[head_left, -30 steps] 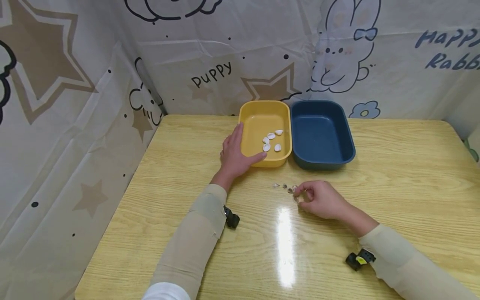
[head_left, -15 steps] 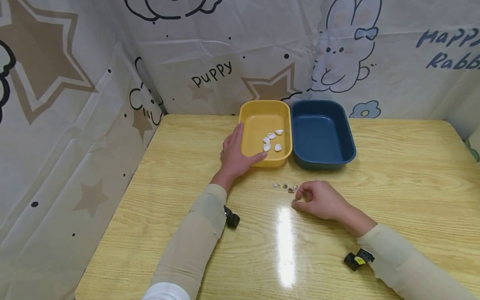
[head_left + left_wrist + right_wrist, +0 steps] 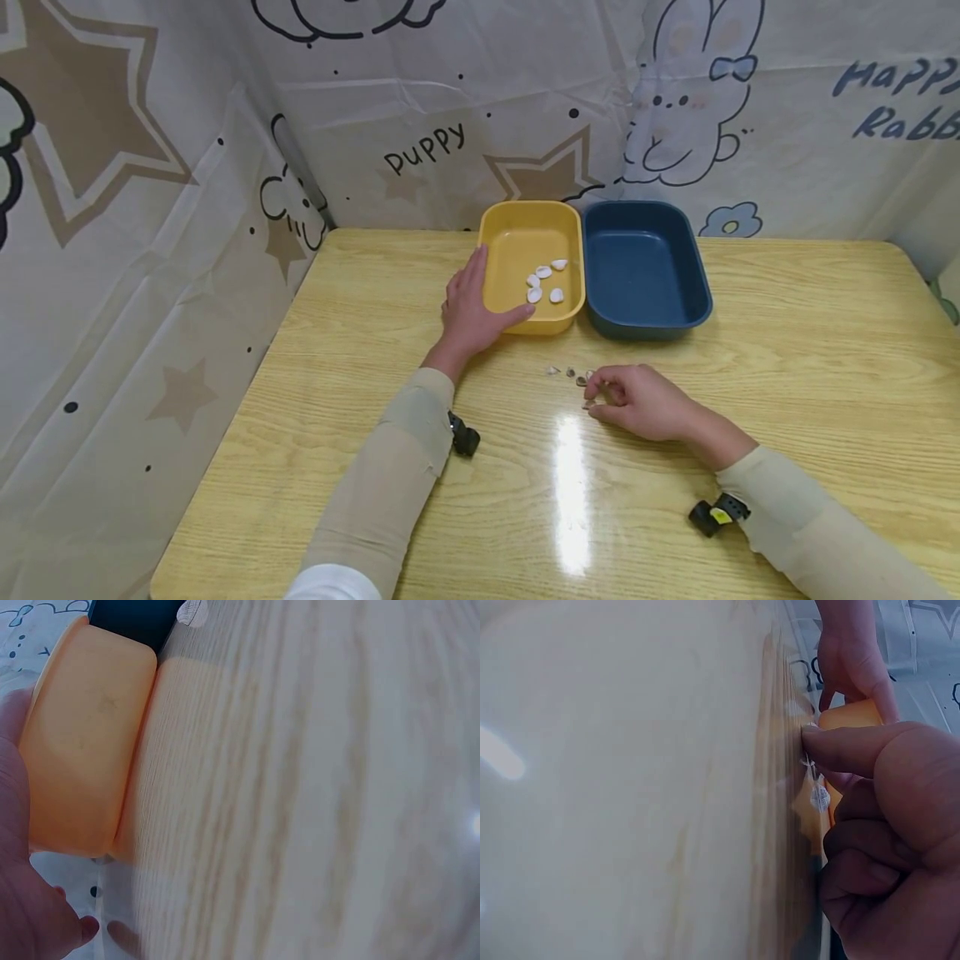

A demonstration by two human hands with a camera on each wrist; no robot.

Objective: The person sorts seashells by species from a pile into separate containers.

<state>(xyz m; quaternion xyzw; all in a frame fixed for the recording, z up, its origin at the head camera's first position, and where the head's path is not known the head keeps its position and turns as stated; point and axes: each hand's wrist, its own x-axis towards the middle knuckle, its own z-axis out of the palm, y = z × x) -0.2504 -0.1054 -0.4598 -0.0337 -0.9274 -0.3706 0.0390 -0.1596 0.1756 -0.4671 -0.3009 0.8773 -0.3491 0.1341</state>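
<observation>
In the head view my left hand grips the near-left corner of a yellow plastic bin, thumb over the front rim, fingers along the left side. Several white shells lie inside. My right hand is at the table in front of the bins. Its thumb and forefinger pinch a small shell, mostly covered by the fingertips. Beside them lie several small dark and pale shells in a short row. In the right wrist view the other fingers are curled, and a striped shell shows beyond.
A dark blue bin with nothing visible inside stands against the yellow bin's right side. Both are near the back edge of the wood-grain table. A printed cloth hangs behind and to the left.
My right forefinger first lifted a little from the shell, which came down nearer me at the thumb tip. Now the forefinger has closed back towards the thumb. The left hand and bins have not moved.
</observation>
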